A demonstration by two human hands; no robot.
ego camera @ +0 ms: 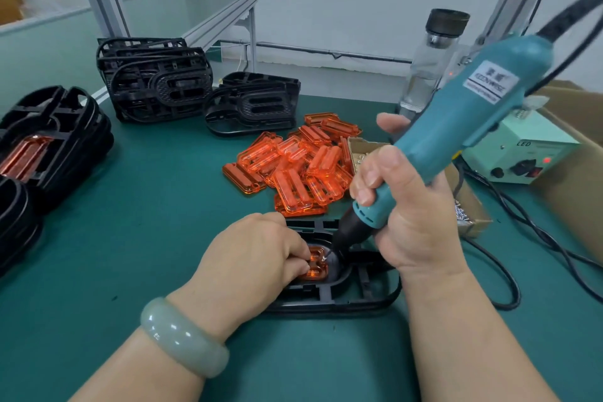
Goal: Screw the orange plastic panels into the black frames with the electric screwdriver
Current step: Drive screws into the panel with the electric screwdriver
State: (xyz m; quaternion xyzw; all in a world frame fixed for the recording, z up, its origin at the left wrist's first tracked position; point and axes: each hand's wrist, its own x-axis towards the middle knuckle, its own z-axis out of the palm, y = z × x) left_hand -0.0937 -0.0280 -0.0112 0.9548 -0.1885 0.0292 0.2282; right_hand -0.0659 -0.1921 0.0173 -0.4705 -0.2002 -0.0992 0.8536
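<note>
Two hands work on one black frame [342,297], which lies flat on the worktop [146,222] close to its near edge, about midway along it. One orange panel [318,266] is seated in the recess of this frame.

1. Left hand [257,258]: the grip is closed down on the orange panel, with curled fingers bearing on its top face. This most likely keeps the panel seated and stops it turning under the driver.
2. Right hand [411,215]: the grip is wrapped fully round the lower barrel of the electric screwdriver [456,127]. The low hold gives control of the tip. The tool leans away toward the far right corner, which leaves the bit in plain sight.
3. The bit meets a small screw [323,258] at the right end of the panel, just beside the left fingertips. How deep the screw sits cannot be told.

The panel is translucent, glossy and ribbed, and bright against the matt black frame. Most of it is hidden under the left hand.

Supplies lie within reach. Loose orange panels [293,166] are heaped near the middle of the worktop. Stacked black frames [156,81] stand toward the far left corner. A cardboard box [470,206] of screws sits just behind the right hand.
</note>
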